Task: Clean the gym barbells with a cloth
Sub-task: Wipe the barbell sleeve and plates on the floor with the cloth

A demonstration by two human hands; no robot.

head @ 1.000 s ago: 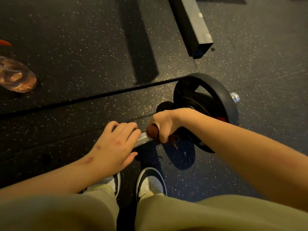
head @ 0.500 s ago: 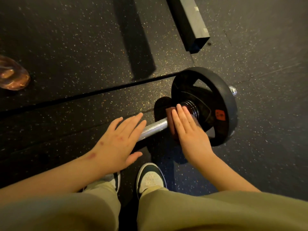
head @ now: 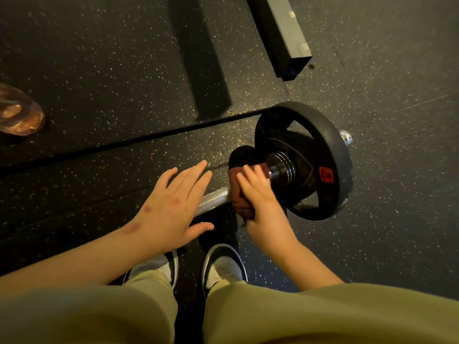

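Head view, cloth (head: pixel 240 203) on barbell (head: pixel 213 199) (right hand (head: pixel 263 211) gripping)

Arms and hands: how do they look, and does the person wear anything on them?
The left forearm and right forearm are bare as far as the picture shows; no sleeves appear. The left hand and right hand have no gloves, and no watch, band or ring is visible. The back of the left hand and its wrist bear a few small blotches.

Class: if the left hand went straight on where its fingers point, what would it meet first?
Probably the black weight plate, at its rim: the left hand aims just past the cloth the right hand grips. Depth unclear.
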